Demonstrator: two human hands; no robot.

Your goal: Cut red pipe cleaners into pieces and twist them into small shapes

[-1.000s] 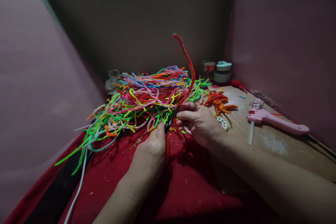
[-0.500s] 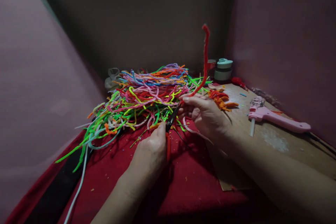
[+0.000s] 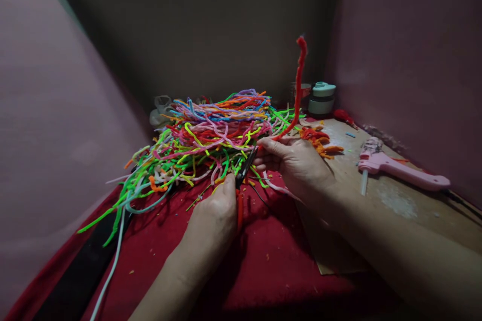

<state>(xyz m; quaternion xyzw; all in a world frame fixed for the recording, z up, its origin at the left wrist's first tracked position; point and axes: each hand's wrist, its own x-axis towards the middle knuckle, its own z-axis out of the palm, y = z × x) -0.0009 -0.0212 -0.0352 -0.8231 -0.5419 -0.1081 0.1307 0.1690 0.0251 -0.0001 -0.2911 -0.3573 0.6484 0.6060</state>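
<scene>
My left hand (image 3: 218, 208) is closed around the red handles of a pair of scissors (image 3: 246, 168), whose dark blades point up and away to the right. Between the thumb and fingers of my right hand (image 3: 293, 158) a red pipe cleaner (image 3: 298, 88) is pinched. Its long end rises and bends upright above the hand, while the short end lies by the scissor tips. Whether the blades touch it I cannot tell. Just beyond both hands lies a heap of many-coloured pipe cleaners (image 3: 222, 133).
On the right, a pink glue gun (image 3: 404, 170) rests on a brown board (image 3: 395, 225) beside red and orange pipe-cleaner pieces (image 3: 320, 141). A pale green lidded container (image 3: 322, 99) stands at the back. A white cable (image 3: 113, 271) hangs over the red cloth (image 3: 271, 271) at left.
The upright end of the red pipe cleaner has shifted slightly right with my right hand. My left hand and the scissors have moved a little left. Both grips are unchanged.
</scene>
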